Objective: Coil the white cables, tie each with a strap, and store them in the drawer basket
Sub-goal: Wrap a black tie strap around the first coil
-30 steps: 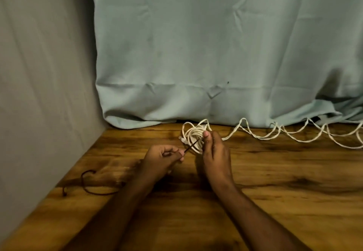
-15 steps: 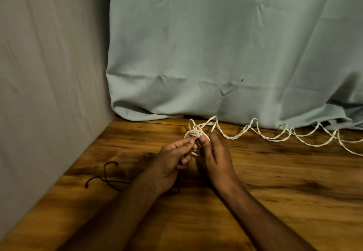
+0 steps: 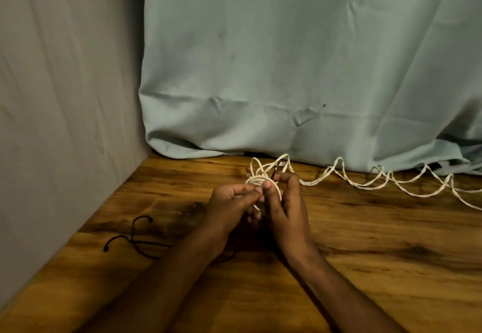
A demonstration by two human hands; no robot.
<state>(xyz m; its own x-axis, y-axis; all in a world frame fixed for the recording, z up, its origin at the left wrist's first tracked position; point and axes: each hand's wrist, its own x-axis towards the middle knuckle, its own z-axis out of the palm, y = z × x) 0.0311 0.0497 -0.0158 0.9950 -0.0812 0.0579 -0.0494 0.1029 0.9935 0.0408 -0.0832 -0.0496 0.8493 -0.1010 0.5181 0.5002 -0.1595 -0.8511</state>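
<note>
Near the back edge of the table (image 3: 365, 267), both hands met over the coiled white cable (image 3: 258, 180). Left hand (image 3: 232, 202) had fingers curled, thumb and forefinger pinching at the near rim of the coil. Right hand (image 3: 284, 202) gripped the coil from the right side, thumb pressed on top of the loops, other fingers curled round behind. A thin dark strap (image 3: 273, 173) poked up just past the right fingertips, crossing the coil; which hand held its ends I couldn't tell.

Key relation: the coil sat directly between and just ahead of the two thumbs, flat-ish, loops roughly parallel to the table. The strap ran across the loops, front to back. Both hands equally close; my guess is the left does the threading while the right clamps.

Uncoiled rest of the cable (image 3: 378, 184) trailed off right in loose waves along the foot of the pale green cloth (image 3: 287, 71), still slack, unlikely to drag on the tie. A spare dark strap (image 3: 135, 238) lay well off to the left on the table, near the grey wall (image 3: 65, 97). No drawer basket in view.
</note>
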